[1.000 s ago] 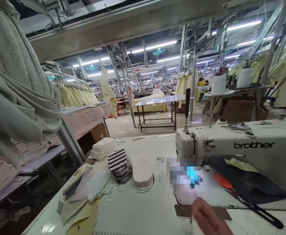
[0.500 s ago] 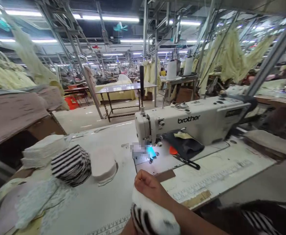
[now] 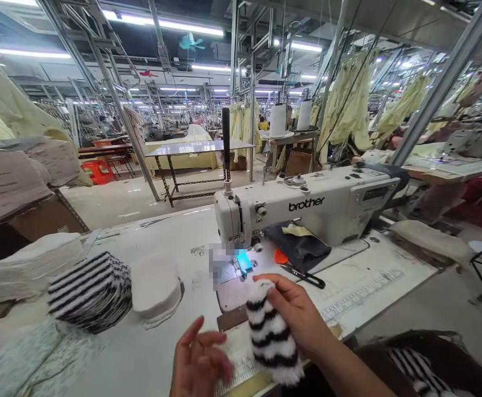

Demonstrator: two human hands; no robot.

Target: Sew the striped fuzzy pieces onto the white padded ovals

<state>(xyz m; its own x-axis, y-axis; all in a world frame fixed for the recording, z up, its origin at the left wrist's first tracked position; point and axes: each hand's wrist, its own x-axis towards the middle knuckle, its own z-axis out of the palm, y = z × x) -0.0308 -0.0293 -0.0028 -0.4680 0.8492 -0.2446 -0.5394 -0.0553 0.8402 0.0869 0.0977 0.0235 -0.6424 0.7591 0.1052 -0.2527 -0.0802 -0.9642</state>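
A fuzzy black-and-white striped fabric piece [image 3: 271,336] hangs from my right hand [image 3: 296,309], pinched near its top between thumb and fingers. Left of it, my left hand [image 3: 199,358] is apart from the fabric, its fingers spread and holding nothing. Just beyond the hands stands a white sewing machine [image 3: 307,204], with a lit blue part [image 3: 244,263] by its needle area. On the table's left side lie a stack of striped fuzzy pieces [image 3: 90,292] and a stack of pale rounded pieces [image 3: 156,286].
Under the machine arm lie dark cloth [image 3: 298,248], an orange piece [image 3: 281,257] and black thread snips [image 3: 307,275]. More white pieces [image 3: 34,264] are stacked far left, near patterned fabric [image 3: 30,353]. A ruler strip [image 3: 360,298] runs along the table's front.
The striped piece, earlier bunched low with mostly its white side showing, now hangs with its stripes in sight. My left hand has come into view, off the fabric. The camera has turned slightly right.
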